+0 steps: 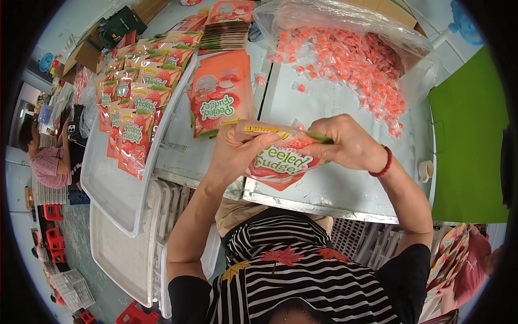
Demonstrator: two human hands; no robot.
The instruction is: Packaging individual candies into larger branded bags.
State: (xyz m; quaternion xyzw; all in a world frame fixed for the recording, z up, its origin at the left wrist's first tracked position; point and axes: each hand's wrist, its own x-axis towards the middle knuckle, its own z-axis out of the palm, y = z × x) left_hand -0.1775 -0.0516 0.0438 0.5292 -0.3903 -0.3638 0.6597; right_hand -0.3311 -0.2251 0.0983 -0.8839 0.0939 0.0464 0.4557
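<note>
Orange candy pouch (278, 162) held flat above the metal table.

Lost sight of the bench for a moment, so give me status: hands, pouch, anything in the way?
Left hand and right hand both grip one filled candy pouch at its top edge. Pouch held above the metal table. Nothing in the way.

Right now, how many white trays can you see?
3. One white tray on the table's left holds filled pouches; a second sits lower left; a third lies beneath them. More may be hidden.

Bright, even light; fisheye-bent, dark-vignetted rim
</note>
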